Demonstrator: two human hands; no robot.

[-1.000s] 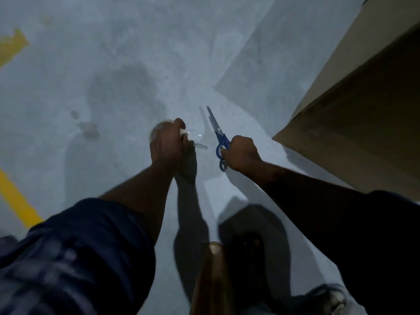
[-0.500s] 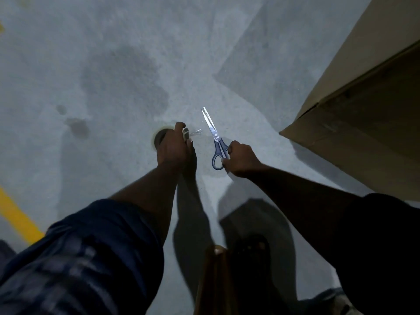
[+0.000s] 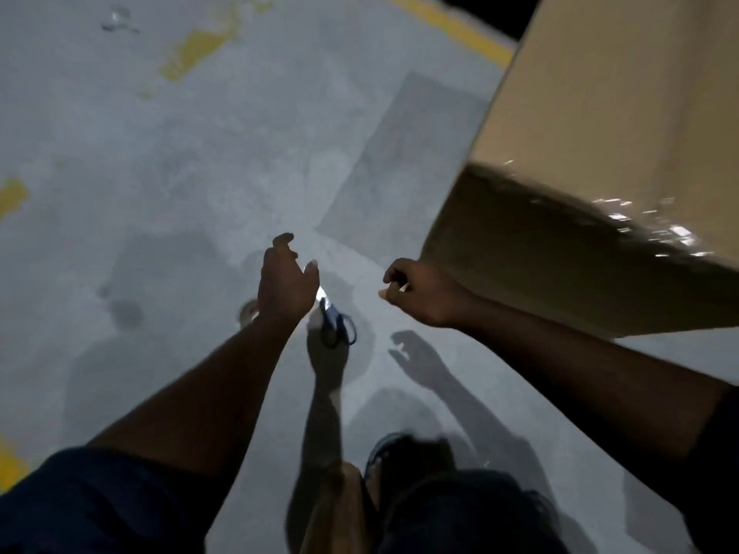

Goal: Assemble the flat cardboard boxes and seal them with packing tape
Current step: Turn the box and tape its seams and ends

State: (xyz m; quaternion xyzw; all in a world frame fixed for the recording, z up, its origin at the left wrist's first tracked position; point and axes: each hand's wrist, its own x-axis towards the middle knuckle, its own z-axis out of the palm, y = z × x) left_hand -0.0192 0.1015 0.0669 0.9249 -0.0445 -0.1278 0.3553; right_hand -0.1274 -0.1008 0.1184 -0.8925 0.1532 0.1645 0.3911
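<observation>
While a dark sleeve fills the lower left of the frame, both forearms reach up toward the middle. The left hand hangs over the floor with its fingers loose and slightly spread, thumb up, holding nothing. At centre right, the right hand has its fingers curled in tight. There's a pale sliver at the fingertips, but whether it pinches a scrap of tape I cannot tell.

Just below the left hand the blue-handled scissors lie on the floor, untouched. A rounded edge peeks from behind the left wrist, probably the tape roll, mostly hidden.

Further up, at the upper right, the cardboard box stands assembled, with glossy packing tape glinting along its near edge. By my reading this box is folded and that seam sealed. Whether other seams or flat boxes remain, the view doesn't say.

The floor is blotchy grey concrete, with worn yellow paint at the upper left. A yellow line runs across the top, with darkness beyond.
</observation>
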